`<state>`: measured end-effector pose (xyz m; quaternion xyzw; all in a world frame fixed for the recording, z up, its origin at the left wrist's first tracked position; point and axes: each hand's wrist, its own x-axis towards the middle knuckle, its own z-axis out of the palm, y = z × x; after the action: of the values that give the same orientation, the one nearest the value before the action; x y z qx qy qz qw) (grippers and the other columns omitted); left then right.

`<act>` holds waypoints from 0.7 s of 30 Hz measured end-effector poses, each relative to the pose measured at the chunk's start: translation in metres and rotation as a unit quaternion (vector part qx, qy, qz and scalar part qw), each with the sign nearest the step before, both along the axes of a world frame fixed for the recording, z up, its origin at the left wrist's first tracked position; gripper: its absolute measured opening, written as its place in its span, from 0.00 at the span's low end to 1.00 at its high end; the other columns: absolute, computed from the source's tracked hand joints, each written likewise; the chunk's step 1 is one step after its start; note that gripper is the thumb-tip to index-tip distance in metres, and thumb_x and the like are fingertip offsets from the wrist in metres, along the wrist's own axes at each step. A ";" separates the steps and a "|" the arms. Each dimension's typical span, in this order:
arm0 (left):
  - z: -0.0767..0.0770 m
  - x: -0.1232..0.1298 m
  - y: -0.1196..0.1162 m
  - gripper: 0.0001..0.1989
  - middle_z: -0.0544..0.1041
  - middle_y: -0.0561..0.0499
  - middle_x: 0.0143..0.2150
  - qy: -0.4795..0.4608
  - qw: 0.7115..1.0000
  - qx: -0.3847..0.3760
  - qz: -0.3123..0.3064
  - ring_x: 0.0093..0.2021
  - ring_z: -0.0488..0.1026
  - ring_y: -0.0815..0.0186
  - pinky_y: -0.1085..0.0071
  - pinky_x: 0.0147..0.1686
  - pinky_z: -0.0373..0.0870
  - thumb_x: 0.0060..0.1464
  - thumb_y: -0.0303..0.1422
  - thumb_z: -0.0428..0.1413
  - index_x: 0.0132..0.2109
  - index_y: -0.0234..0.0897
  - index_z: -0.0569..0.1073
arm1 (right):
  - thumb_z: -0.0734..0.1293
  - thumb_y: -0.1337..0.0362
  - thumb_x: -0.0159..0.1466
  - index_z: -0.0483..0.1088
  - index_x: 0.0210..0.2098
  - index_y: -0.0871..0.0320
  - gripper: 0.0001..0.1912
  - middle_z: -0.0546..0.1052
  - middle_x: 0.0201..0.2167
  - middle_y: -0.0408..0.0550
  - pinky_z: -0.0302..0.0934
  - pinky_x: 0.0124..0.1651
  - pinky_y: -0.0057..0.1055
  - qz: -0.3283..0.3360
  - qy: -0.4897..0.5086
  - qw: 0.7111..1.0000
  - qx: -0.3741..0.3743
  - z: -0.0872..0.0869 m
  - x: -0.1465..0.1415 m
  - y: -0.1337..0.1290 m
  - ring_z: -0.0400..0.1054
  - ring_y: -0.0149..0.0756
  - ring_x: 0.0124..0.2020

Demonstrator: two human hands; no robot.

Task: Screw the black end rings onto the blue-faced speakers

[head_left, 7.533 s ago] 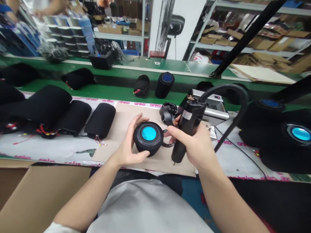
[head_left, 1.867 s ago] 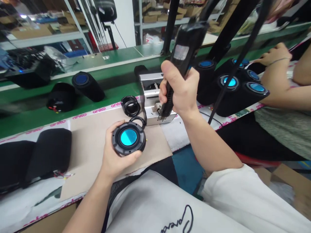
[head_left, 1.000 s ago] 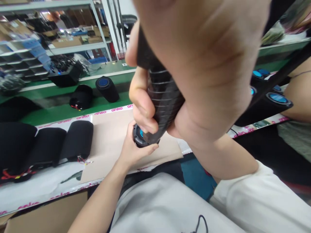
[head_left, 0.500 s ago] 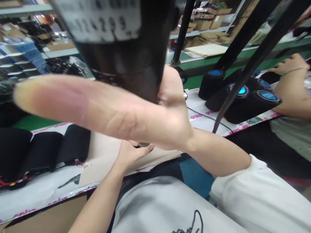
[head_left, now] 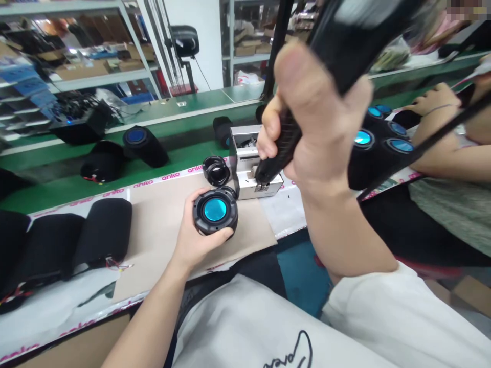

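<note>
Two hands are holding things: the left hand [head_left: 194, 240] is wrapping thumb and fingers round a black cylindrical speaker [head_left: 215, 209], and the right hand [head_left: 318, 122] is clasping a black electric screwdriver [head_left: 345, 53]. The speaker is sitting over a cardboard sheet [head_left: 153, 220], its long axis roughly upright, its blue end facing up. The screwdriver is slanting, its lower end pointing down and leftward at the silver screw feeder [head_left: 249, 190]; whether the bit is touching the feeder I cannot tell. From that lower end, the speaker is lying to the left and nearer the wearer, so the left hand is being the closer one, already round it. Black plastic rings [head_left: 209, 166] are lying just beyond the speaker, beside the feeder
</note>
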<state>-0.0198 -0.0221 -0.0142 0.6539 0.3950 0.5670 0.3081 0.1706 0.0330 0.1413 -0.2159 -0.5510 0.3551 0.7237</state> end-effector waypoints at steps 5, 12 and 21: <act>-0.002 -0.003 0.000 0.43 0.79 0.42 0.61 0.005 1.000 0.001 0.003 0.57 0.82 0.53 0.61 0.56 0.79 0.47 0.49 0.76 0.64 0.40 0.70 | 0.80 0.43 0.61 0.63 0.30 0.51 0.27 0.66 0.18 0.34 0.44 0.19 0.33 -0.102 -0.016 0.994 -0.040 -0.053 0.021 0.048 0.56 0.27 0.16; -0.002 -0.006 0.000 0.44 0.78 0.42 0.61 0.015 1.000 -0.006 0.004 0.58 0.81 0.53 0.61 0.57 0.78 0.46 0.49 0.76 0.65 0.40 0.70 | 0.78 0.35 0.59 0.62 0.29 0.52 0.32 0.65 0.17 0.34 0.46 0.18 0.33 -0.067 -0.014 0.994 -0.086 -0.067 0.026 0.057 0.57 0.28 0.15; 0.000 -0.001 -0.002 0.45 0.77 0.40 0.61 0.021 0.999 -0.026 0.005 0.58 0.81 0.49 0.56 0.57 0.79 0.47 0.54 0.74 0.65 0.40 0.66 | 0.77 0.37 0.62 0.65 0.33 0.52 0.28 0.62 0.15 0.35 0.62 0.23 0.28 0.117 -0.041 0.985 -0.119 -0.014 0.004 0.023 0.67 0.33 0.22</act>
<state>-0.0213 -0.0242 -0.0137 0.6555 0.4191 0.5444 0.3135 0.1747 0.0559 0.1278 -0.2489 -0.5558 0.4905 0.6232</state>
